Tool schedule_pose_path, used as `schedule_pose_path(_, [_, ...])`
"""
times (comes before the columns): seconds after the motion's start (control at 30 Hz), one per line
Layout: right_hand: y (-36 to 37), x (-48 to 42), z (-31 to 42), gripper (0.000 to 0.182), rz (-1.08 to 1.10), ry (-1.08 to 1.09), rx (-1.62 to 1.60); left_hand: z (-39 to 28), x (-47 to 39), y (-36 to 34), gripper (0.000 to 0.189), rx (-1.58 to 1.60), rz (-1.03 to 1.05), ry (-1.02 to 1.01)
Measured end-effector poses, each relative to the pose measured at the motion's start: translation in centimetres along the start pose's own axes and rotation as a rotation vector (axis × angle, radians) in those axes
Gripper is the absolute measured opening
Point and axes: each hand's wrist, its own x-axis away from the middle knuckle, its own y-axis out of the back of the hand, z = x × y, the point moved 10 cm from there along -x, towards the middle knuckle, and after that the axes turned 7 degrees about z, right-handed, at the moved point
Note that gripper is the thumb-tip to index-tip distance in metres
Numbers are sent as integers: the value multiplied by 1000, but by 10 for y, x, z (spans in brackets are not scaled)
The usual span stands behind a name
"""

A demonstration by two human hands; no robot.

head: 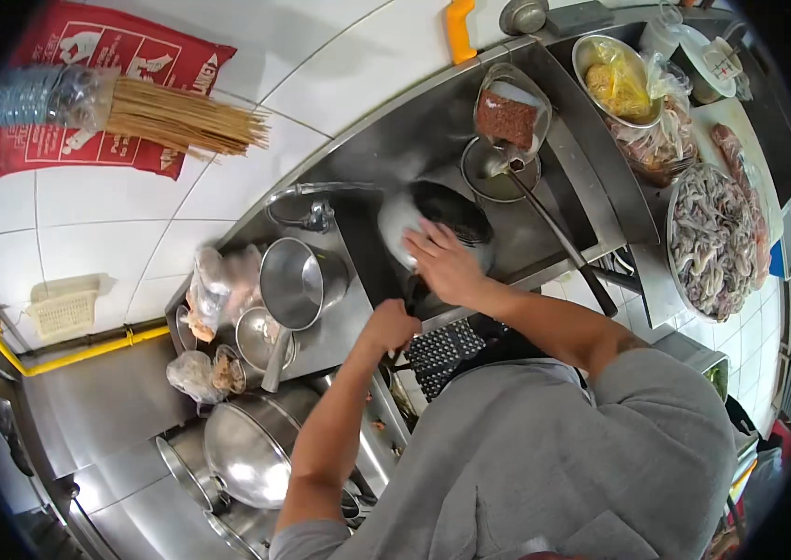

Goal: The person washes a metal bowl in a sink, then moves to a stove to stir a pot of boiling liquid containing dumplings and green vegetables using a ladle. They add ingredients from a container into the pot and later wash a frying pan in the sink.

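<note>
My left hand (392, 324) is closed around the dark handle of a wok (455, 210) at the front edge of a steel sink. Palm down, my right hand (446, 264) lies over the wok's near side with its fingers slightly apart; whether something is under the palm is hidden. The wok shows a black patch and a blurred whitish area. A bent metal faucet (325, 187) reaches towards it from the left. To the right, a long-handled ladle (553, 227) rests across a round metal bowl (469, 168), beside a clear container (532, 87) with reddish-brown contents.
A steel saucepan (290, 280) and bagged food (210, 280) stand left. Large metal pots (248, 448) are below them. At right are a bowl of yellow food (579, 52), a tray of raw squid-like pieces (710, 241) and a cutting board (752, 147). Wooden skewers (178, 115) hang upper left.
</note>
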Motion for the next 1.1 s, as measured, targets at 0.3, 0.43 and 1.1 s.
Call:
schedule_pose_path(0.3, [26,29,-34,40,-26,-117,-1,-11,15,-63,17,1178,192,48])
schedule_pose_path(0.43, [14,37,-89,44,-26,-302,2,-17,29,-64,21,1216,219,33])
schedule_pose_path(1.1, [-41,-117,-147,37,536,-475,-1272,60,93,-6,22,-326,-233,47])
